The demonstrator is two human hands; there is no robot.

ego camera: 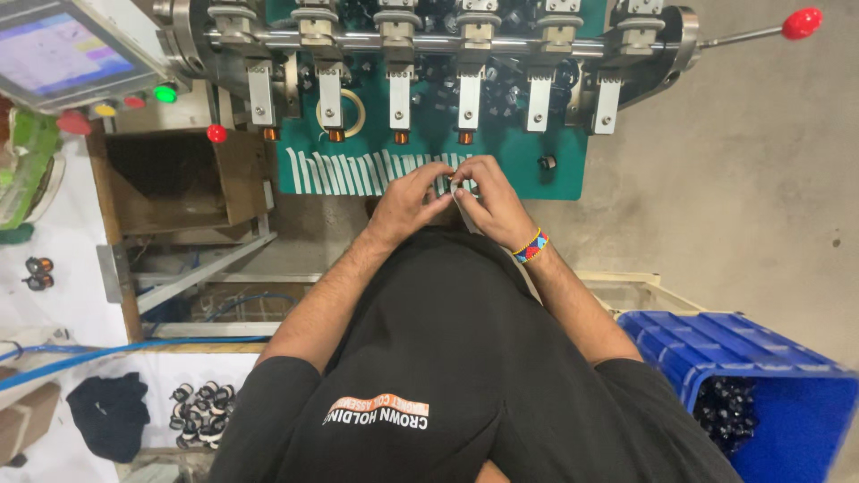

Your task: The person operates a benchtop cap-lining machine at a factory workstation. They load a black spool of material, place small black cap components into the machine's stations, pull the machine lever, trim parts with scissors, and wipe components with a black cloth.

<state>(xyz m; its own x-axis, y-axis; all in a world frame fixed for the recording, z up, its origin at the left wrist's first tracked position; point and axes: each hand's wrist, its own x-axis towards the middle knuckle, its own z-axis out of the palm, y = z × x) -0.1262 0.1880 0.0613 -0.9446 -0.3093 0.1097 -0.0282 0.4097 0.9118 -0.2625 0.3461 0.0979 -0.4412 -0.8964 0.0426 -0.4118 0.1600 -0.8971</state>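
Both hands meet at the centre of the frame, over the lower edge of the green mat. The left hand has its fingers curled inward, tips drawn together and pinching at the row of white strips where that row ends at mid-frame. The right hand is likewise curled, fingertips closed on a small pale strip held between the two hands; the piece is largely hidden by the fingers, so its full shape cannot be told. The right wrist carries a beaded wristband.

The white strips lie side by side along the mat's lower edge, running from left of centre up to the hands. Just above them hangs a row of metal machine heads, several with copper-coloured tips, close over the fingers. A roll of tape lies on the mat behind the heads.

Open room: bare grey floor fills the right of the frame. A lever with a red knob projects at upper right. A blue crate of dark parts sits at lower right, well apart from the hands. A control screen and an open cardboard box occupy the upper left.
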